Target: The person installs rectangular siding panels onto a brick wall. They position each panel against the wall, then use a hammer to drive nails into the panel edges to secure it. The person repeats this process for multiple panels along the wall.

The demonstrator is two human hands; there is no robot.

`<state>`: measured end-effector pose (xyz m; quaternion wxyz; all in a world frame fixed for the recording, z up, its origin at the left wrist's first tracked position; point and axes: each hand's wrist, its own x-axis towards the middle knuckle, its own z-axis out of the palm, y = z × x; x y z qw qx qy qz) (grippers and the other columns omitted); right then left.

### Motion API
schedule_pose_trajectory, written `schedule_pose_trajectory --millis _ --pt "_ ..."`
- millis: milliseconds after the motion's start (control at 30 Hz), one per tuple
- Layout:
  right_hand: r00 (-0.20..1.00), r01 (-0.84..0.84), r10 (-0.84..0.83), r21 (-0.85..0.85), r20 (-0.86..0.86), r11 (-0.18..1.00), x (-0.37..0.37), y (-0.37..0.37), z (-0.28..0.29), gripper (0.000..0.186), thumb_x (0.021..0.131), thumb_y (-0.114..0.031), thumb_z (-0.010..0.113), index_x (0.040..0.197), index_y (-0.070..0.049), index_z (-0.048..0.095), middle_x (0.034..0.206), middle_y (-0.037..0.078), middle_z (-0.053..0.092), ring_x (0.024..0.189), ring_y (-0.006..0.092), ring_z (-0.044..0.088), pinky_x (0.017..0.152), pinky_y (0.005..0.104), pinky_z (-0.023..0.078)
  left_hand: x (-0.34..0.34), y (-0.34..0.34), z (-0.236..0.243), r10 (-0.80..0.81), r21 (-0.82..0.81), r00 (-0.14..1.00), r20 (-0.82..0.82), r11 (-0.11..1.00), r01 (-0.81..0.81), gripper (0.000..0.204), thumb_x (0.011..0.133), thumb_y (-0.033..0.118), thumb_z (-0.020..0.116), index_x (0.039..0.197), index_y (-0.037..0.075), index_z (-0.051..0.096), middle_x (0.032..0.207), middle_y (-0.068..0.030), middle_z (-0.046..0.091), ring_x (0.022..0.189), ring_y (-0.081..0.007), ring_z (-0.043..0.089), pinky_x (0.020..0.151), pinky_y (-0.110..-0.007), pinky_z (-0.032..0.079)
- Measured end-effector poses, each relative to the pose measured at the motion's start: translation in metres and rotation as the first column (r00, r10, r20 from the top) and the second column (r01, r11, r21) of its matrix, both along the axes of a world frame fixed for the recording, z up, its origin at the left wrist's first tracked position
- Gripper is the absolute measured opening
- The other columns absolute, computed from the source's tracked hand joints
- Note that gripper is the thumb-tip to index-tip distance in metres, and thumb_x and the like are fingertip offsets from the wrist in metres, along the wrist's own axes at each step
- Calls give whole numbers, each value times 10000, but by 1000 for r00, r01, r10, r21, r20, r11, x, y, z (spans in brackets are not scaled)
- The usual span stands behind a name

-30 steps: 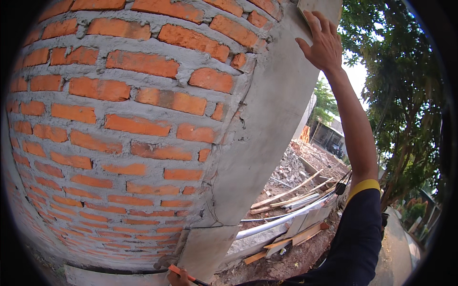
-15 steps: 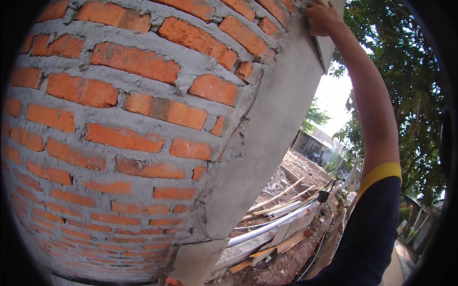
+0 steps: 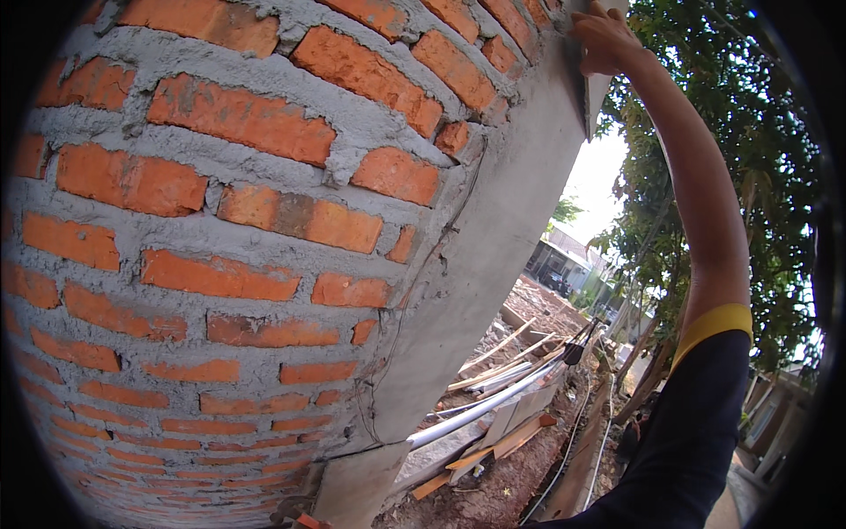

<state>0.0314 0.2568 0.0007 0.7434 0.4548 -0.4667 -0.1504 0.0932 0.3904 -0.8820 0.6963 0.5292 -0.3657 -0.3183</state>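
My right arm (image 3: 705,194), in a dark sleeve with a yellow cuff, reaches up along the right side. At the top, my right hand (image 3: 610,42) is closed over a thin grey board (image 3: 592,104) set along the outer edge of a smooth cement column (image 3: 493,238). The fingers curve over the board, and their tips are partly hidden at the picture's upper edge. Left of the column stands a wall of orange bricks (image 3: 238,119) with rough grey mortar. My left hand is out of view.
Below the column's edge, a white pipe (image 3: 485,407) and wooden planks (image 3: 520,436) lie on reddish soil. Another board (image 3: 357,485) covers the column's foot. Leafy trees (image 3: 705,106) rise at right, with a low building (image 3: 564,260) beyond. A pale hose or cable (image 3: 564,458) runs along the ground.
My right hand has shifted slightly right relative to the board, and its fingers look more bent. The view has tilted and moved a little closer to the bricks.
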Motion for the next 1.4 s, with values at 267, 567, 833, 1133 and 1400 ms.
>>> schedule_pose_trajectory --millis 267,567,833,1133,1400 --pt "989 -143 136 -124 -65 982 -5 -15 -5 288 683 -247 672 953 -148 693 945 41 685 1058 292 600 1032 645 354 0 6 -3 -28 1 999 17 1000 28 319 960 268 508 793 18 614 680 -122 602 630 -318 565 620 -389 457" --pt "951 -293 303 -155 51 944 -17 -41 -7 277 759 -151 590 1028 -112 645 1025 81 676 1124 273 589 1054 681 294 1 12 -8 -43 -8 997 57 999 44 293 947 249 509 818 9 617 704 -138 618 653 -352 577 634 -411 466" --pt "-1 -992 982 -121 188 22 -72 -12 -146 329 833 -90 681 1156 -75 623 1185 122 594 1014 314 618 849 396 514 7 22 12 -53 -63 992 114 996 60 273 935 232 511 839 1 620 726 -152 633 673 -382 588 646 -430 475" --pt "-202 -977 -509 -138 837 162 -80 121 -647 429 878 -236 719 1226 -22 588 1085 144 620 869 200 659 730 334 545 8 -9 126 -92 -220 940 327 961 171 254 921 213 512 864 -8 623 750 -168 649 696 -416 600 660 -452 484" --pt "-631 -762 -402 -432 663 483 -52 125 -690 358 873 -123 681 1188 -2 561 731 31 604 595 100 582 549 274 500 11 -29 183 -459 -238 871 176 839 490 466 1025 341 355 1261 -42 476 657 -53 537 622 -151 513 581 -312 406"
